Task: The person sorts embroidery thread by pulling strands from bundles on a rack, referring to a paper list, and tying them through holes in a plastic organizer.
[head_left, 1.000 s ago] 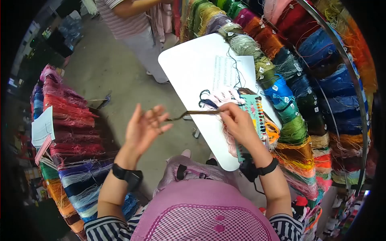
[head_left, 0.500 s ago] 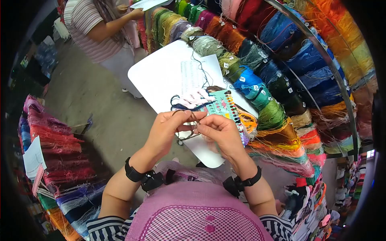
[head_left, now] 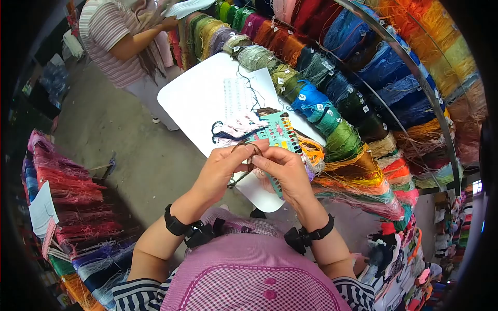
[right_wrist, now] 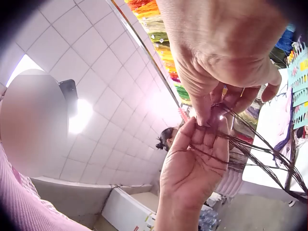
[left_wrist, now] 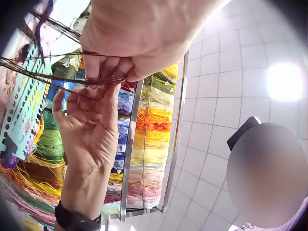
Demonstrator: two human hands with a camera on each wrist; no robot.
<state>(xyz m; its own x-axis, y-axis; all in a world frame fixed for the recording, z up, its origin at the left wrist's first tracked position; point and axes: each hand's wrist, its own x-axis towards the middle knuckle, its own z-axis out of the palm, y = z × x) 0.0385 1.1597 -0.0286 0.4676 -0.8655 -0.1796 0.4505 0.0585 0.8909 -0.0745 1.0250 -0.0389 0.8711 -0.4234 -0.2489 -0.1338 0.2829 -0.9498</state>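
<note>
Close together over the near part of the white tabletop (head_left: 187,98), my left hand (head_left: 218,168) and right hand (head_left: 288,171) pinch a dark brown strand of embroidery thread (head_left: 250,161) between thumbs and fingertips. The fingertips meet at the thread in both wrist views. Several loose lengths of this thread (right_wrist: 262,166) trail away from the fingers in the right wrist view. Just beyond the hands lies a teal thread card (head_left: 277,133) with punched holes and coloured tufts along its edge. Pale pink thread (head_left: 243,126) and navy thread (head_left: 220,136) lie beside the card.
A printed sheet (head_left: 236,96) rests on the tabletop. Racks of coloured skeins (head_left: 311,98) with number tags run along the right behind a metal rail (head_left: 410,59). More skeins (head_left: 78,192) hang at left. Another person (head_left: 116,49) stands at far left holding papers.
One second ago my left hand was spread apart at the left while the right held the stretched thread. Both hands have since come together on it. The other person's papers have come into view.
</note>
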